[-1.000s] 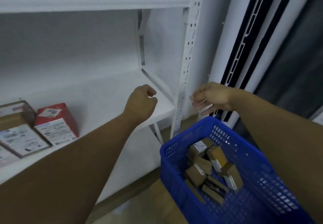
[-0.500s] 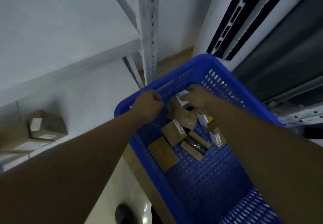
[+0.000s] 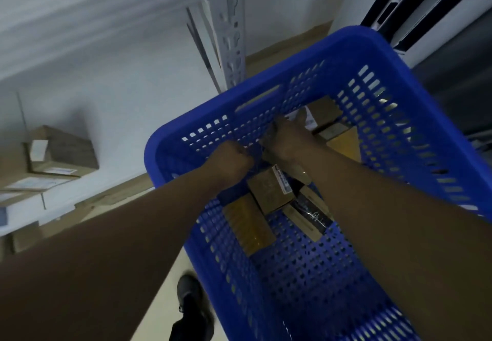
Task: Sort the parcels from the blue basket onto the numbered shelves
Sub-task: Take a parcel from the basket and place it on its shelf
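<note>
The blue basket fills the middle and right of the head view, and several small cardboard parcels lie at its far end. Both my arms reach down into it. My left hand is a closed fist just above a brown parcel with a barcode label, and nothing shows in it. My right hand is curled around a small parcel under its palm, beside one with a white label. A flat yellowish parcel and a dark wrapped one lie nearer to me.
The white perforated shelf upright stands just behind the basket. A low shelf at the left holds cardboard boxes with labels. My dark shoe is on the floor beside the basket. Dark panels run along the right wall.
My view has tilted down from the shelf to the basket. Both hands dropped from shelf height into the basket, and the right hand closed over a parcel.
</note>
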